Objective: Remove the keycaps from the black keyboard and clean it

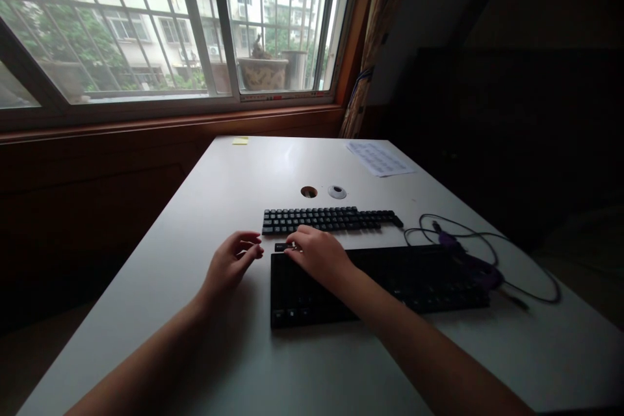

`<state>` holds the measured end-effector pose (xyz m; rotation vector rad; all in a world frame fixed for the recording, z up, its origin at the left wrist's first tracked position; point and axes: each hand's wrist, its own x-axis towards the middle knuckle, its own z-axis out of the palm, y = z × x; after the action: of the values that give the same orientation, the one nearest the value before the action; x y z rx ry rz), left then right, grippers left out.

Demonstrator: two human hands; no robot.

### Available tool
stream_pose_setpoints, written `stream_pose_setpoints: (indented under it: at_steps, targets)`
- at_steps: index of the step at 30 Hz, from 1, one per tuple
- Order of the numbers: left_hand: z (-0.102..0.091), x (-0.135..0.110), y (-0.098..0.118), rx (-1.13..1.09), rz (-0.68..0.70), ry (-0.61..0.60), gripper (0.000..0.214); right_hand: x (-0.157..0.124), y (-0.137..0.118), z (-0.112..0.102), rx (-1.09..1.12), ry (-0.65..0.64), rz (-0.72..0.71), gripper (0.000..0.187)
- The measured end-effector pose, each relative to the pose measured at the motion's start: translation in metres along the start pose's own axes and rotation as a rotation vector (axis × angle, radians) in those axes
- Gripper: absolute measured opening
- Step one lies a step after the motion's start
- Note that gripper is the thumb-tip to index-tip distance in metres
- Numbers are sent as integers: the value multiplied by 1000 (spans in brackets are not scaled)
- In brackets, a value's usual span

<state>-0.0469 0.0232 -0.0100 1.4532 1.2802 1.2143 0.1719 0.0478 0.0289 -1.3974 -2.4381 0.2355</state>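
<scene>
A black keyboard (292,289) lies on the white table in front of me, its upper part dark and hard to read. Behind it, loose black keycaps (312,218) are laid out in rows. My right hand (322,253) reaches over the keyboard's upper left part, fingertips pinched at a small dark keycap (281,247) just beyond its back edge; the fingers partly hide the contact. To the left of the keyboard, my left hand (236,260) hovers with bent fingers, thumb and forefinger apart, nothing between them.
A black cable (492,250) with a purple-and-black piece (480,273) lies over the keyboard's right end. Farther back are a cable hole (309,192), a round white cover (337,192), printed sheets (380,157) and yellow sticky notes (240,141). A barred window stands beyond.
</scene>
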Motion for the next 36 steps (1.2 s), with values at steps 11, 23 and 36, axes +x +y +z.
stream_pose_setpoints:
  at_steps: [11, 23, 36]
  targets:
    - [-15, 10, -10, 408, 6, -2, 24, 24, -9, 32, -101, -99, 95, 18]
    - [-9, 2, -1, 527, 25, -26, 25, 18, -9, 37, -98, -23, 111, 26]
    - [-8, 2, -4, 506, 45, -32, 24, 6, -11, 33, -2, 104, -89, 33]
